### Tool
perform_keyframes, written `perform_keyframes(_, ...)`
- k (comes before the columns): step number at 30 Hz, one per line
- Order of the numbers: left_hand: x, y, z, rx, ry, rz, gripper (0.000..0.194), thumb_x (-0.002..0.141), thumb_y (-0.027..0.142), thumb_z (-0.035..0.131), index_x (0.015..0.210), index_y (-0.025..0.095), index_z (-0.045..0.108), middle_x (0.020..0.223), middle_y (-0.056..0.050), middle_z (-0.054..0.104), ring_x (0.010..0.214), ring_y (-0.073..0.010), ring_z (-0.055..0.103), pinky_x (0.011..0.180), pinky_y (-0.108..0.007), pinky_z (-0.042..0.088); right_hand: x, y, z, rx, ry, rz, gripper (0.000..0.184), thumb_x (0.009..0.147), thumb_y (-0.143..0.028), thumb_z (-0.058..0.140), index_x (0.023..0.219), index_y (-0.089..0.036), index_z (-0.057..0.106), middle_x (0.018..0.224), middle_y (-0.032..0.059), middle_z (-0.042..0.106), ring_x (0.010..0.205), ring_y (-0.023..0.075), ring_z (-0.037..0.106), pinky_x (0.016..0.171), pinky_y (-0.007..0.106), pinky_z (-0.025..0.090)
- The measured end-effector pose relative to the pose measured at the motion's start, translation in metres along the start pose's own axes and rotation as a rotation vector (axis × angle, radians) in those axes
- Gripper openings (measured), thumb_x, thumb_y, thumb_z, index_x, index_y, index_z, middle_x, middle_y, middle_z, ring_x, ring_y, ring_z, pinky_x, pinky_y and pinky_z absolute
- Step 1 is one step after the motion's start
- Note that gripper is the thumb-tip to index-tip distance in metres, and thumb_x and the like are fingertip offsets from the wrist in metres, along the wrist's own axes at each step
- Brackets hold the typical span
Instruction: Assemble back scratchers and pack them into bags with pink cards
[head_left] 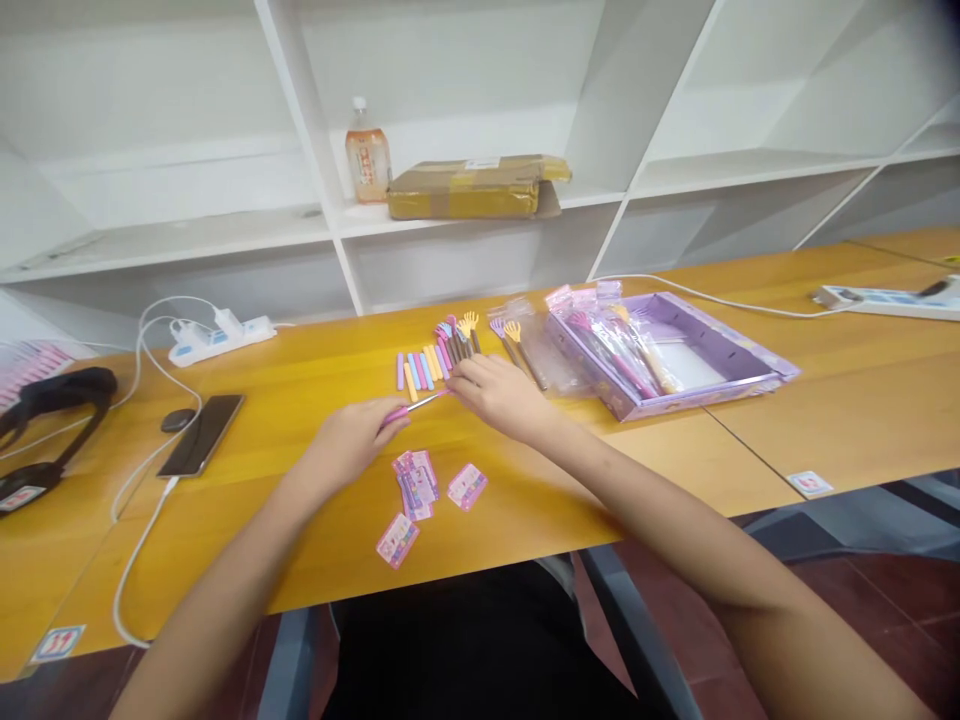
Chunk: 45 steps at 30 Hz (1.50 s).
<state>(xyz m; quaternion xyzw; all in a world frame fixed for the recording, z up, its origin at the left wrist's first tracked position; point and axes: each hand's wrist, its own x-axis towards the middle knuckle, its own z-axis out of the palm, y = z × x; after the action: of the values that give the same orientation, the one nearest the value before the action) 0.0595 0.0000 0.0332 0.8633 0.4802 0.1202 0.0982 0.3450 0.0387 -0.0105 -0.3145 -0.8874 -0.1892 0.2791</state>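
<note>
My left hand [356,435] is closed on the pink handle of a telescopic back scratcher [424,402], whose thin metal rod runs toward my right hand [495,393]. My right hand has its fingers closed around the far end, and they hide that end. Just beyond lie several back scratcher heads [469,322] shaped like little hands, in yellow, pink and blue. Two more back scratchers [517,345], one purple and one yellow, lie right of them. Several pastel tubes [420,370] are lined up to the left. Small pink cards [416,485] are on the table nearer to me.
A purple box [750,375] holds bagged back scratchers [622,350], with clear plastic bags [551,350] beside it. At left are a phone [202,435], cables, a power strip [223,340] and a black headset [60,430]. A bottle [367,155] and cardboard box [465,190] sit on the shelf.
</note>
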Motion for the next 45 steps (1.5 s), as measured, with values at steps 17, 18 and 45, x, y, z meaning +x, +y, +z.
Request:
perform_keyframes(17,-0.004,0.004,0.029,0.611,0.252,0.317,0.024,0.110,0.022,0.045,0.110,0.017,0.069,0.093,-0.006,0.066,0.081,-0.0205,0.059,0.058,-0.034,0.032,-0.013,-0.032,-0.017,0.044,-0.039,0.104,0.022,0.111,-0.028,0.056,0.096,-0.017,0.068,0.092,0.0046,0.064,0.081,0.0180,0.054,0.076,0.033,0.036)
perform_keyframes(18,-0.004,0.004,0.030,0.611,0.240,0.313,0.023,0.110,0.021,0.045,0.111,0.017,0.068,0.093,-0.006,0.066,0.082,-0.0203,0.060,0.058,-0.034,0.032,-0.013,-0.034,-0.016,0.039,-0.038,0.124,0.021,0.111,-0.026,0.055,0.097,-0.017,0.068,0.092,0.0044,0.064,0.080,0.0178,0.053,0.075,0.033,0.035)
perform_keyframes(45,-0.089,-0.124,-0.039,0.342,0.282,0.192,0.030,0.109,0.047,0.049,0.116,0.025,0.067,0.113,-0.006,0.075,0.100,-0.0247,0.073,0.088,-0.037,0.056,-0.208,0.088,-0.119,-0.064,0.104,0.652,0.020,0.104,-0.038,0.064,0.102,-0.023,0.077,0.107,0.0112,0.076,0.093,0.0217,0.072,0.080,0.032,0.052)
